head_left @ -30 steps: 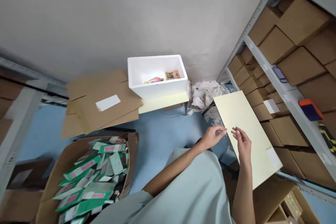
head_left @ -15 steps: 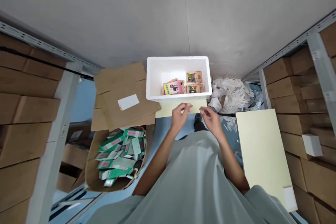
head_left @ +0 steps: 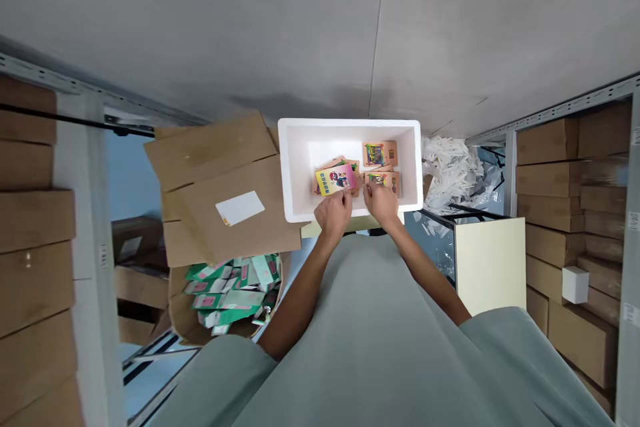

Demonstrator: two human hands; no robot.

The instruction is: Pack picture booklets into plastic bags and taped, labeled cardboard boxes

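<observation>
Both your hands reach over the near side of the white box, close together, knuckles up. Your left hand [head_left: 334,215] is bent inward at the near rim, its fingertips by the lower edge of a pink-and-yellow packet [head_left: 336,178]; whether they grip it, I cannot tell. Your right hand [head_left: 383,203] has its fingers curled at the lower brown packet [head_left: 391,181]; again I cannot tell whether anything is pinched.

The pink-and-yellow packet lies tilted on top of other packets, left of centre in the white box [head_left: 350,123]. An upper brown packet [head_left: 380,153] with a bright picture lies right of centre, just beyond the lower one. The box stands on a pale table [head_left: 309,231], mostly hidden beneath it.

Left of the box: flattened cardboard [head_left: 200,217] with a white label [head_left: 240,207], overhanging an open carton [head_left: 183,313] full of green-and-white cartons [head_left: 237,300]. Right: a heap of white scraps [head_left: 450,173], then a second pale table [head_left: 490,267].

Outermost: brown boxes [head_left: 35,267] on your left, more stacked boxes [head_left: 545,203] on your right, a small white carton [head_left: 575,284] among these. Grey wall [head_left: 300,33] behind.
</observation>
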